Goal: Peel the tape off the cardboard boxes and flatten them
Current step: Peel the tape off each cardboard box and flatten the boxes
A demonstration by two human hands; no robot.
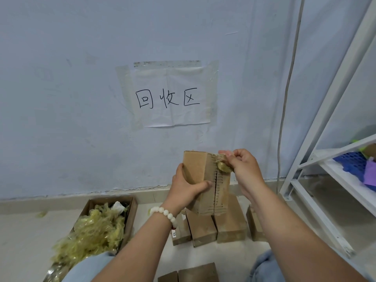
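- While held upright above the floor (24, 231), the cardboard box (196, 167) sits in the left hand (187, 189), which wraps round its lower half.
- The right hand (245, 169) pinches a bunched strip of tape (224, 167) at the top of the box's seam.
- Light and stiff, the box would likely crush if squeezed, so grip it by its edges.
- The tape looks stretchy and sticky, perhaps partly freed. Take hold of it close to the seam.
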